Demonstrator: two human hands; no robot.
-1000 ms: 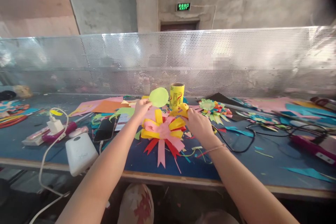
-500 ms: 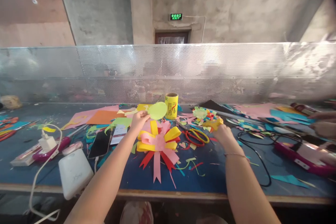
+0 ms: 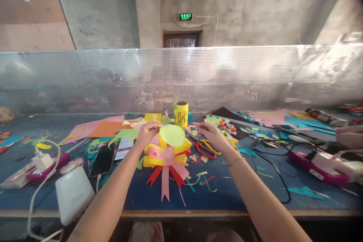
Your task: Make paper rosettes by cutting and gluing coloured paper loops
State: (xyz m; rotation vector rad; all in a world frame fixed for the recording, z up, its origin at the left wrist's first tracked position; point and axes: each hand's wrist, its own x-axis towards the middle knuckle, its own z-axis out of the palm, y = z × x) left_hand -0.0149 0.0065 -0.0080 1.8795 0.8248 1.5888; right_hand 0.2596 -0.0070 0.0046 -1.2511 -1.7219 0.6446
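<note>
Setting the disc [image 3: 172, 135] on the rosette [image 3: 166, 155] seems the step in hand; the next move calls for centring it, I judge. The disc hangs just in front of the roll [image 3: 180, 115], over the rosette; whether those 2 touch, I cannot tell. Left of the roll, the left hand [image 3: 148, 132] has its grip clamped on the disc's edge. Right of the roll, the right hand [image 3: 210, 133] looks bare, fingers apart, off the disc. Beyond, its wrist hides most of a yellow thing [image 3: 234, 142]. Far right of the roll, 1 co-worker's hand [image 3: 350, 136] is blurred and cut off.
</note>
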